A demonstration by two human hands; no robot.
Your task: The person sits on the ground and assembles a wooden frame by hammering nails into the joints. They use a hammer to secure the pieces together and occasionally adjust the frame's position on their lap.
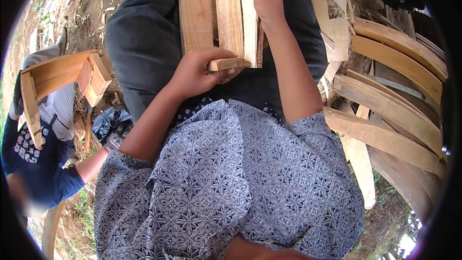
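Across my dark-trousered lap lie long pale wooden boards: a wide left board (pixel 196 17), a middle board (pixel 229 17) and a narrow right board (pixel 249 24) standing along the right side. My left hand (pixel 198 71) closes round a short wooden piece (pixel 226 64) at the near end of the boards; thumb above, fingertips below. That piece reaches the foot of the right board. Higher up, my right hand (pixel 268 2) grips the narrow right board, thumb on its edge, other fingers mostly hidden behind it. The boards' far ends run out of view.
At the left sits another person (pixel 45 159), beside an angled wooden frame (pixel 57 74). A dark plastic bag (pixel 110 123) lies near my left elbow. Long curved planks (pixel 385 135) are stacked at the right. Wood scraps litter the bare ground (pixel 91 7).
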